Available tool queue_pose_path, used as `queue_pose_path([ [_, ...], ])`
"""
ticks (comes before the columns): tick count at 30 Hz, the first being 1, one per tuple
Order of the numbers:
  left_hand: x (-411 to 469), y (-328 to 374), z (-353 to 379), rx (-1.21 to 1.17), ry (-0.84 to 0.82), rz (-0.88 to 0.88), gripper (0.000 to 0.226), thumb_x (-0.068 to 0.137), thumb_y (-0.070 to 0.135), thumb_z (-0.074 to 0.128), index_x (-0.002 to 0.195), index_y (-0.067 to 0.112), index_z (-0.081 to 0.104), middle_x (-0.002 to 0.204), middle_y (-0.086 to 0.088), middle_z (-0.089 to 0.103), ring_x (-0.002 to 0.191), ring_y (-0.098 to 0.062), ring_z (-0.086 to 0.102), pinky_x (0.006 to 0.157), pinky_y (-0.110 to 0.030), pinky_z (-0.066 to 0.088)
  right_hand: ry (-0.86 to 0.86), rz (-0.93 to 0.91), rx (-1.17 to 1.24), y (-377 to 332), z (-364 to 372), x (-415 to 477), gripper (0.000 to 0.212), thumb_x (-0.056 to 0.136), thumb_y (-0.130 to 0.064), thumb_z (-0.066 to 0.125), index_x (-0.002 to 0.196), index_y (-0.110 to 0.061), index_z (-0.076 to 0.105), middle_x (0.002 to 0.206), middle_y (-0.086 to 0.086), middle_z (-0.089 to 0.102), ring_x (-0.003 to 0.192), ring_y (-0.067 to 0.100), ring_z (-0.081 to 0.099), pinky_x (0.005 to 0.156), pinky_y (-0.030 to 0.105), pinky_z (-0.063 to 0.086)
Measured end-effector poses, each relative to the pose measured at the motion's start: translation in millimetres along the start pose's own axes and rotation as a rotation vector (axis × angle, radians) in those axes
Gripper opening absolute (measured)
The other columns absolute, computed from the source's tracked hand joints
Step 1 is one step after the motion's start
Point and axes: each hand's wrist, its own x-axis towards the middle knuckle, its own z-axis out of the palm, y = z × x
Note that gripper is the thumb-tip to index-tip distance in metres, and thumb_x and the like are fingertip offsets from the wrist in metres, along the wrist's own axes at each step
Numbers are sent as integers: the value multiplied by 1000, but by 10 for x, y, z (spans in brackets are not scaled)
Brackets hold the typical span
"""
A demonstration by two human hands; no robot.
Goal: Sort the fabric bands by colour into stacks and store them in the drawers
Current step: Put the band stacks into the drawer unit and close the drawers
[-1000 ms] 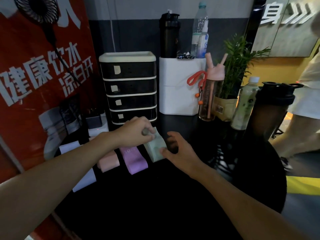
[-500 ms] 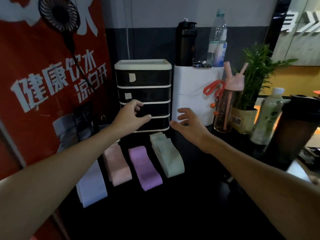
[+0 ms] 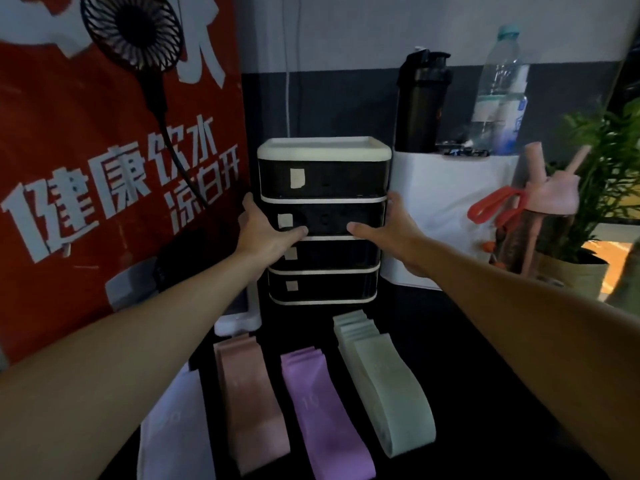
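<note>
The left hand [image 3: 265, 233] and right hand [image 3: 393, 230] clasped the glossy black plastic drawer unit [image 3: 332, 181] by its flanks, thumbs flat across the second drawer's smooth front, fingers wrapped round its rounded corners; all four white-rimmed drawers sat closed; at six o'clock of it, on the dark table [image 3: 485, 375], lay flat, soft fabric loops in stacks, nine towards three o'clock: white bands [image 3: 173, 438]; pink bands [image 3: 249, 403]; purple bands [image 3: 322, 410]; pale green bands [image 3: 384, 386].

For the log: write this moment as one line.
left hand, right hand: grip drawer unit sides | drawers shut | white stack, pink stack, purple stack, green stack: unstored
</note>
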Motion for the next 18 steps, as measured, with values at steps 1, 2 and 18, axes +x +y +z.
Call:
queue_pose_path([
  [1, 45, -31, 9, -16, -13, -3, 111, 77, 29, 84, 155, 24, 5, 150, -8, 34, 136, -22, 39, 106, -30, 36, -5, 3, 12, 19, 15, 41, 85, 73, -35, 83, 138, -29, 29, 132, -5, 50, 117, 14, 53, 92, 32, 47],
  [2, 75, -51, 19, -37, -27, -7, 112, 75, 29, 85, 154, 27, 5, 148, -4, 38, 134, -20, 41, 108, -33, 38, -6, 7, 30, 28, 30, 67, 88, 71, -36, 84, 139, -32, 28, 133, -6, 50, 118, 15, 53, 96, 35, 47],
  [18, -205, 239, -133, -228, -78, 89, 102, 75, 11, 83, 152, 36, 21, 128, 12, 55, 118, -6, 53, 103, -35, 46, 60, -30, 273, -233, -103, -236, 90, 70, -19, 84, 138, -40, 30, 118, -14, 60, 109, 8, 60, 96, 43, 53],
])
